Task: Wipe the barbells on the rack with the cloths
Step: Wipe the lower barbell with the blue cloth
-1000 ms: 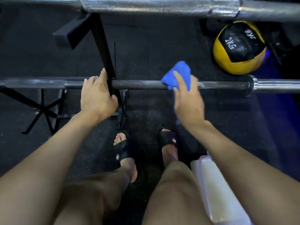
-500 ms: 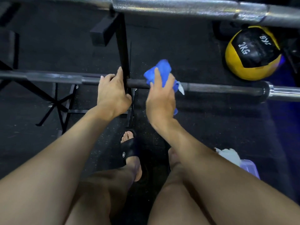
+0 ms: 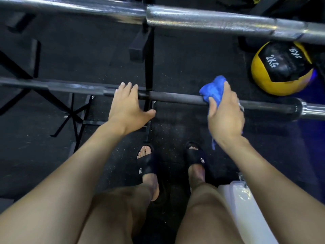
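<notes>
A: Where is the camera mounted?
B: On the person's head; a single wide-angle view, facing forward and steeply down.
A: What falls in its range?
B: Forearms and legs near the lens, the lower barbell (image 3: 175,99) mid-frame, the floor (image 3: 184,71) beyond.

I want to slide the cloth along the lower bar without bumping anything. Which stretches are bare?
Bare: the dark lower bar between the rack upright and the blue cloth, and from the right hand to the collar. Crowded: at the upright, where the left hand rests.
</notes>
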